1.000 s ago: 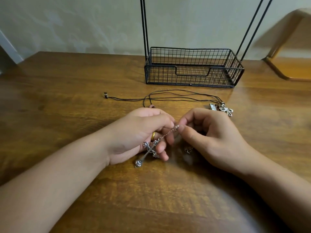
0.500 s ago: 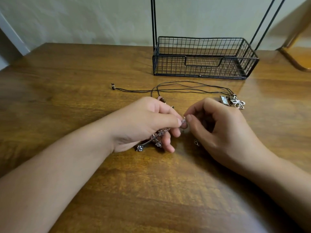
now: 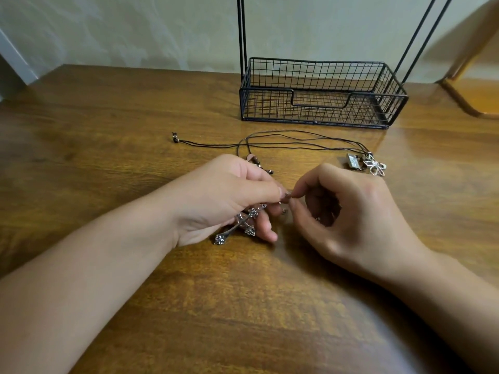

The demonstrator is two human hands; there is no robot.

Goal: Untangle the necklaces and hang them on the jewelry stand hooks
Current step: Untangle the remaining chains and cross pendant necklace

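Fingertips of left hand (image 3: pixel 229 195) and right hand (image 3: pixel 348 211) meet mid-table, each pinching the silver chain (image 3: pixel 288 195); cross pendant (image 3: pixel 240 225) hangs under left palm, long axis toward the near-left; cord necklaces (image 3: pixel 297 143) lie just beyond; jewelry stand (image 3: pixel 321 95) far-right, nearer right hand; open table (image 3: pixel 108 130) left.

On a table (image 3: pixel 108 125), two hands meet fingertip to fingertip, left hand (image 3: pixel 224 195) over a cross pendant (image 3: pixel 237 225), right hand (image 3: pixel 351 211) beside it. Cord necklaces (image 3: pixel 297 141) lie behind them; a wire-basket stand (image 3: pixel 321 93) sits farther back.
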